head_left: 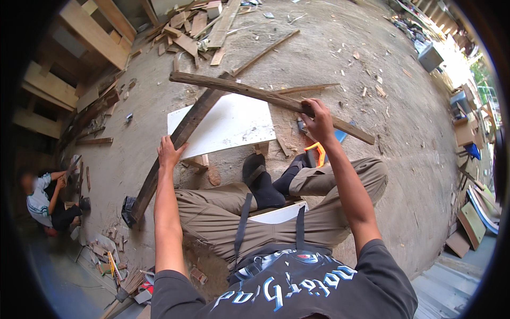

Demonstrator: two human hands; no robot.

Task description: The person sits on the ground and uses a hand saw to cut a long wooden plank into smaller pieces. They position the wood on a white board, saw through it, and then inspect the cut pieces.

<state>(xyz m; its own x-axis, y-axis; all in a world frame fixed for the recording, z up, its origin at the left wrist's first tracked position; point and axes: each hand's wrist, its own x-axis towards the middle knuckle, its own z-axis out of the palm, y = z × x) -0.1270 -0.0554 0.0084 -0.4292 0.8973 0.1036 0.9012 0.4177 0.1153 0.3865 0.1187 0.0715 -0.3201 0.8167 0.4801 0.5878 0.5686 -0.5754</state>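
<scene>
My left hand (171,152) is closed on the edge of a dark wooden beam (187,127), which slants from the lower left up across a white board (234,125). In my right hand (319,121) is a long weathered wooden plank (239,89), gripped toward its right end. The plank's left part passes over the beam's upper end; whether the two touch there I cannot tell. The white board lies low in front of my feet, on wooden pieces. Beside my shoe is an orange handle (317,152), partly hidden by my right forearm and trouser leg.
Loose wood scraps (191,32) are piled at the far left, near large wooden frames (95,32). A thin wooden strip (268,52) lies beyond the board. Another person (48,199) sits at the left. Boxes and boards (470,218) line the right side.
</scene>
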